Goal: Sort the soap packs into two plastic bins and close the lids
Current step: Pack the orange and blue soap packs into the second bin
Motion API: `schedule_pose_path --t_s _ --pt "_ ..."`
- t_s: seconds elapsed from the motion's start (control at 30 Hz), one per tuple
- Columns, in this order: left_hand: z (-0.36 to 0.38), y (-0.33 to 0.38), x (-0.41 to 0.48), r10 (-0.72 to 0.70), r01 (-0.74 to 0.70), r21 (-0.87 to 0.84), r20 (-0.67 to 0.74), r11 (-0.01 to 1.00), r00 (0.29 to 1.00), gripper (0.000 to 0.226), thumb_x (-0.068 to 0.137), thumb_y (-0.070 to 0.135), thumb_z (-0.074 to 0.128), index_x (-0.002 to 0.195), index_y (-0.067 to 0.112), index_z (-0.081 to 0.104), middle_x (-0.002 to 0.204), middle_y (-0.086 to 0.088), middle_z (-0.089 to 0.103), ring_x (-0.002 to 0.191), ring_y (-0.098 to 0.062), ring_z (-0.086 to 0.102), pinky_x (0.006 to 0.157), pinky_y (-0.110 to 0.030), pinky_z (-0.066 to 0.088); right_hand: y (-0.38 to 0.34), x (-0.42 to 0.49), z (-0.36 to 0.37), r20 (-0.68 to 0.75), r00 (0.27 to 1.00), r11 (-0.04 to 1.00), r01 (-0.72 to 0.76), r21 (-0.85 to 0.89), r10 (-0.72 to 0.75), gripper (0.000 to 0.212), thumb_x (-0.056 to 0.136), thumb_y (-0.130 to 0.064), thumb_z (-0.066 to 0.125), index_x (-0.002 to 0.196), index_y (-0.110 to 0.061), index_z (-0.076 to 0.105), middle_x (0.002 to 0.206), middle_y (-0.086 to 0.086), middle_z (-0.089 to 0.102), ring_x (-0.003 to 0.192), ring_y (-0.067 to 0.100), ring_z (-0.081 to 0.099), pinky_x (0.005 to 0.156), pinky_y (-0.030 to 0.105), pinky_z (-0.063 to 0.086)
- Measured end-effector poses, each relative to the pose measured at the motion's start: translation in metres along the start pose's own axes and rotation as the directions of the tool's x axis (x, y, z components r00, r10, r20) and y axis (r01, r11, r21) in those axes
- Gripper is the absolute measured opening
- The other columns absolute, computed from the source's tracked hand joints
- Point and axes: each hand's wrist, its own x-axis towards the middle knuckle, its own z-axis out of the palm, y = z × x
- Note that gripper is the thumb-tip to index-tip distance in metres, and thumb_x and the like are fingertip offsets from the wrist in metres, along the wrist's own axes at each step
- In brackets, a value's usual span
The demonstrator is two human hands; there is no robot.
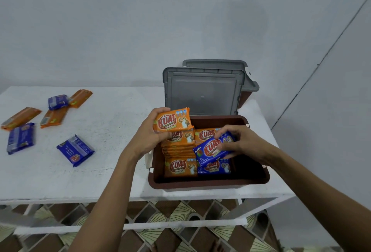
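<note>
The left hand (148, 134) grips an orange pack (171, 120), fingers (161, 110) curled over its upper edge. It holds the pack above the upper left corner of the brown bin (208, 184). The right hand (244, 141) pinches a tilted blue pack (213, 148) over the bin's middle.

Inside, stacked orange packs (179, 147) fill the left side, with another blue one (214, 168) beside them. The dark floor of the bin shows along its right wall.

The bin sits at the right end of the counter (104, 161), its rim close to the counter's front and right edges. Its grey lid (202, 91) stands upright behind it. A second bin (244, 99) with a raised lid (214, 64) sits just behind that.

At the left of the frame, six loose packs (75, 150), three orange and three blue, lie scattered. A wide stretch of white counter separates them from the bin.
</note>
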Motion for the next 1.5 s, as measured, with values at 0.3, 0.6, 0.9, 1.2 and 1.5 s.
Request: schedule_pose_path --t_s 0.3,0.6,0.9,1.2,1.5 --pt "0.000 -0.001 0.000 0.000 0.000 0.011 -0.002 1.000 1.000 0.065 0.082 0.003 0.072 0.129 0.037 0.042 0.118 0.013 0.050 0.104 -0.010 0.057 0.068 -0.016 0.053 0.008 0.000 0.002 0.053 0.991 0.982 -0.116 -0.152 0.126 0.022 0.087 -0.013 0.069 0.107 -0.021 0.071 0.117 -0.008 0.061 0.106 0.017 0.063 0.068 0.030 0.061" --pt "0.000 -0.002 0.000 0.007 -0.007 0.004 0.000 1.000 1.000 0.064 0.082 0.003 0.072 0.127 0.038 0.042 0.115 0.017 0.050 0.103 -0.008 0.057 0.066 -0.014 0.052 0.019 0.012 0.016 -0.124 0.961 0.861 -0.275 -0.427 0.246 0.018 0.089 -0.008 0.067 0.098 -0.023 0.061 0.137 0.005 0.047 0.126 0.030 0.049 0.071 0.032 0.062" --pt "0.001 -0.003 0.002 0.010 -0.010 0.010 0.006 1.000 1.000 0.064 0.082 0.003 0.072 0.128 0.037 0.042 0.116 0.018 0.050 0.104 -0.008 0.056 0.068 -0.013 0.052 0.026 0.013 0.026 -0.192 0.964 0.715 -0.267 -0.646 0.186 0.021 0.090 -0.013 0.068 0.108 -0.017 0.058 0.142 0.007 0.047 0.128 0.026 0.049 0.091 0.036 0.056" --pt "0.000 -0.002 0.002 0.014 -0.014 0.027 0.011 1.000 1.000 0.065 0.082 0.002 0.072 0.130 0.036 0.042 0.115 0.017 0.050 0.104 -0.009 0.056 0.066 -0.014 0.053 0.018 0.013 0.023 -0.171 0.963 0.645 -0.268 -0.716 0.211 0.030 0.095 -0.020 0.062 0.123 -0.013 0.059 0.141 0.006 0.051 0.126 0.023 0.053 0.094 0.036 0.055" --pt "-0.002 0.003 0.000 0.021 -0.023 0.025 0.072 0.999 0.997 0.062 0.081 0.007 0.074 0.125 0.039 0.045 0.120 0.013 0.051 0.108 -0.015 0.057 0.080 -0.026 0.056 -0.038 0.026 0.038 -0.130 0.937 0.861 0.234 -0.452 -0.323 0.019 0.096 -0.023 0.060 0.114 -0.027 0.055 0.104 -0.003 0.065 0.091 0.007 0.066 0.067 0.015 0.054"
